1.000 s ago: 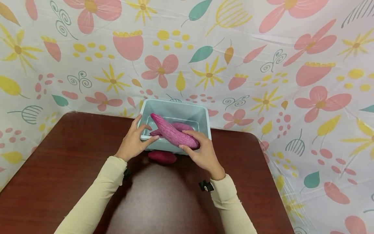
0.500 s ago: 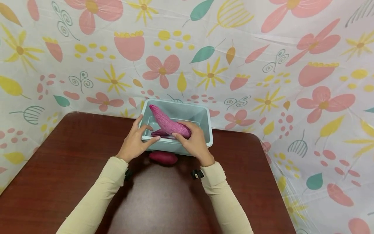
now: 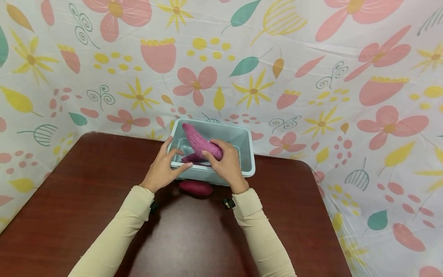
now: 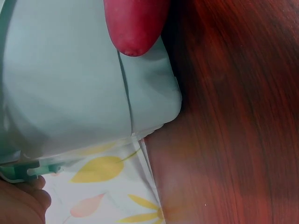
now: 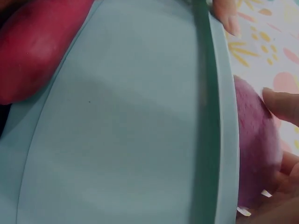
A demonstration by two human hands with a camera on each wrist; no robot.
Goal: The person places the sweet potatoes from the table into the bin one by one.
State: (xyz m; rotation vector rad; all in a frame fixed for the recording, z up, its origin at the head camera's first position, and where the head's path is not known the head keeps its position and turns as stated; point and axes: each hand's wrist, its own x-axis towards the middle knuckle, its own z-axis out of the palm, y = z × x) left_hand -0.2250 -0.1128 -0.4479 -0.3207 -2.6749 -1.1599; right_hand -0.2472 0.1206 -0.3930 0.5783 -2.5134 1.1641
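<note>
My right hand grips the thick end of a long, rough-skinned purple sweet potato. It slants over the pale blue plastic bin, its narrow tip toward the back left. In the right wrist view the sweet potato's round end shows past the bin's rim, between thumb and fingers. Below it in the bin lies another purple one, mostly hidden by the held one and my hand. My left hand holds the bin's front left corner, thumb on the front rim and fingers at the left side.
A smooth dark red sweet potato lies on the brown wooden table, close against the bin's front wall. A flower-printed cloth hangs right behind the bin and along the table's sides.
My right hand has carried the purple sweet potato left and farther into the bin, lowering its thick end behind the front rim. The left hand has stayed at the bin's corner.
</note>
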